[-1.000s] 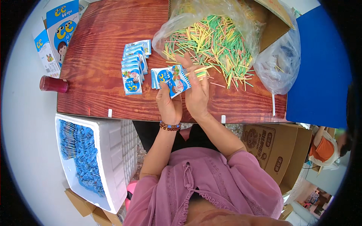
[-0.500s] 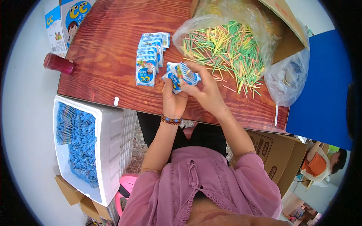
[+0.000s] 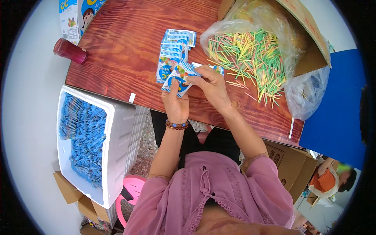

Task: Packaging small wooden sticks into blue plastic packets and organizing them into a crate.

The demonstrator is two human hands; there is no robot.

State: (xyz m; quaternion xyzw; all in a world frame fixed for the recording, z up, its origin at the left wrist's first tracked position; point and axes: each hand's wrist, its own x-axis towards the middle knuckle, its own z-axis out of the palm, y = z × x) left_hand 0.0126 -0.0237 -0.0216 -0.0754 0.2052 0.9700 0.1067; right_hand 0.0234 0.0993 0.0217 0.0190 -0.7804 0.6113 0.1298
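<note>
A small blue-and-white candy packet [image 3: 178, 81] is pinched upright between the thumb and fingers of my left hand [image 3: 176, 105], which wears a beaded bracelet. The fingers of my right hand [image 3: 214, 88] close on the packet's upper right edge. Just behind it, an overlapping row of similar packets [image 3: 167, 64] lies on the red-brown wooden table [image 3: 125, 47]. Another packet [image 3: 216, 69] shows partly behind my right fingers; whether it is held or lying there I cannot tell.
Thin green, yellow and pink sticks [image 3: 254, 58] spill from a clear plastic bag [image 3: 291, 43] in a tipped cardboard box [image 3: 313, 64]. A red-lidded jar [image 3: 70, 51] lies at left. Below, a white foam box [image 3: 111, 156] holds many blue packets. A person [image 3: 327, 178] is at far right.
My hands have moved left relative to the packet row, and the packet now overlaps the row's near end. It is turned flatter, its printed face showing. The whole view has shifted slightly.
</note>
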